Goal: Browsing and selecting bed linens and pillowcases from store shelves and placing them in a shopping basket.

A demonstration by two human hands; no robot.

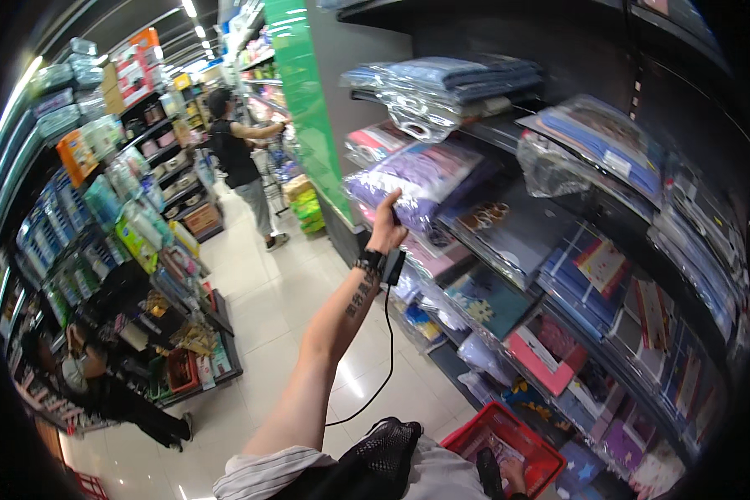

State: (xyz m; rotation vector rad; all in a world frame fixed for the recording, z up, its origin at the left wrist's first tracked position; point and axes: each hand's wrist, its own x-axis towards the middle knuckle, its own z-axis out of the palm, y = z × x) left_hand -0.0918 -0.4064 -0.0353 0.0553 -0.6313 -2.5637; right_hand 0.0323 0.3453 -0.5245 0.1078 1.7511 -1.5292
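Observation:
At the shelf edge, my left hand [389, 225] grips the near edge of a purple textile in a clear plastic package [415, 178], its thumb on top and its other fingers hidden. A black strap with a small device and a cable is on that wrist. Low in the picture, my right hand [511, 472] is over a red plastic basket [528, 431], touching or close to a printed packet [497, 447] inside. Its fingers are too small and blurred to tell whether they hold anything. Blue packaged textiles [453, 75] lie on a shelf above the purple package.
Dark shelves with packaged textiles [581, 281] run down the right. A green pillar [306, 106] rises beyond my left hand. One person [237, 150] stands up the tiled aisle [275, 306], another [100, 387] by the left shelves. Stocked display racks [125, 212] line the left.

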